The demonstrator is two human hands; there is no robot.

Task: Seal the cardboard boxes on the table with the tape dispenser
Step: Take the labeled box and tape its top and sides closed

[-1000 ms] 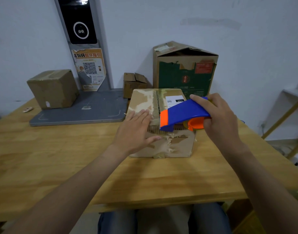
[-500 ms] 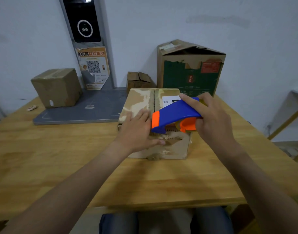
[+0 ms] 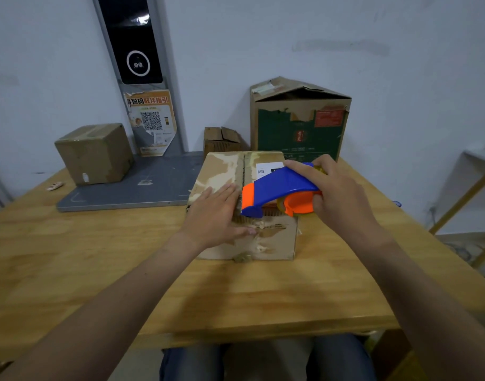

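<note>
In the head view, the cardboard box (image 3: 222, 171) being worked on stands in the middle of the table (image 3: 98, 257). Its top flaps meet at a centre seam (image 3: 244, 171) that runs away from the person. The left hand (image 3: 216, 215) lies flat on the box's top just left of the seam, with fingers straight and close together and the thumb draped over the front face. The right hand (image 3: 337, 193) is curled round the blue and orange tape dispenser (image 3: 277, 185), which sits low over the near edge of the box top. Its orange nose points left, almost at the left fingertips. I cannot tell whether the nose touches the cardboard, and no fresh strip of tape shows.

The step looks like lining up to start a strip. The dispenser lies across the seam rather than along it, so it probably needs turning until its nose runs in line with the seam. The tape end should be anchored on the front face below the edge. The flat hand should press the flaps level and stay clear of the cutter's path.

Behind the box stand a small open box (image 3: 220, 138) and a tall green box (image 3: 299, 127) with its flaps raised, both apparently unsealed. Well to the left of it, a brown box (image 3: 94, 154) looks already taped.
</note>
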